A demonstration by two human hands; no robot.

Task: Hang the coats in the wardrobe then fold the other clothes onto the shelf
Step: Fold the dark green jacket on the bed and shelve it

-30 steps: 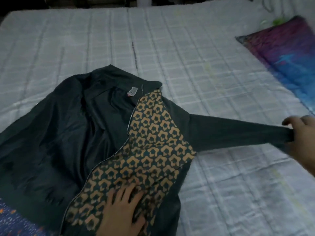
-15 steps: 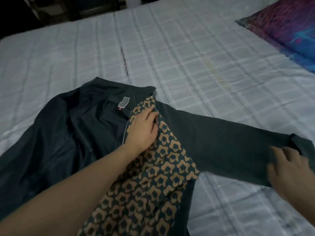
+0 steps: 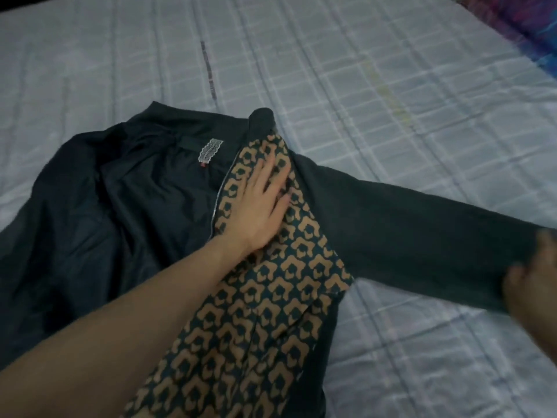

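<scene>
A dark jacket (image 3: 99,212) is lying open on the bed (image 3: 391,86), toward its near left edge. The left hand (image 3: 259,203), forearm stretching in from the lower left corner, is pressing flat with straight fingers on the jacket's patterned front panel (image 3: 271,297). At the right edge, the blurred right hand (image 3: 533,285) is gripping the outstretched sleeve (image 3: 422,236) near its cuff.

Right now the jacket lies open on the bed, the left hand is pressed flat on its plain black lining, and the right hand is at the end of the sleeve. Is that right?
Not quite. In the head view the left hand lies flat on the orange-patterned front panel, beside the zipper, not on the black lining. The rest holds: the jacket lies open on the bed and the right hand is at the sleeve end.
</scene>
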